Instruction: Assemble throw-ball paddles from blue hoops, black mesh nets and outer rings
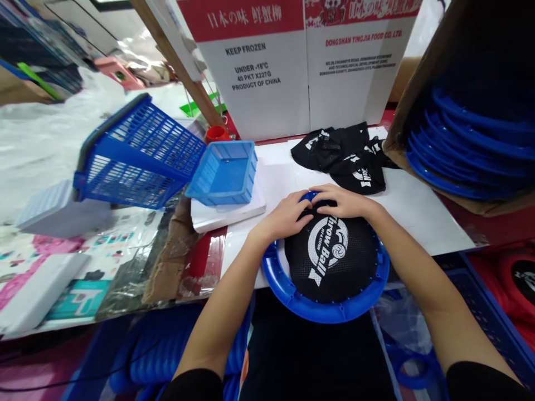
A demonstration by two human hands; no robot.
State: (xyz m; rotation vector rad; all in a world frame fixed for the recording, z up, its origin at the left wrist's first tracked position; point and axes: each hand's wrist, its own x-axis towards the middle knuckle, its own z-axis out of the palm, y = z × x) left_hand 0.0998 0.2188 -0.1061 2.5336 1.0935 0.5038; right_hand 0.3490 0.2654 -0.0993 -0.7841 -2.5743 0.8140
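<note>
A blue plastic ring [326, 313] lies at the table's near edge, partly overhanging it. Inside it is a round black mesh cloth [359, 262] printed "Throw Ball" in white. My left hand [288, 216] is closed on the cloth's far edge, its fingers curled at the ring's far rim. Right beside it, my right hand [340, 201] pinches the same edge, fingertips bent over the cloth and rim. A pale gap shows between cloth and ring on the left. Beyond my hands lie several loose black mesh cloths [359, 174] with white print.
A light blue tray [223, 192] sits left on a white slab, with a tilted blue basket [137, 150] beside it. White printed cartons [267, 100] stand behind. At right, a cardboard box [418, 72] holds several blue rings [463, 161]. Red pieces [497, 284] sit in a crate lower right.
</note>
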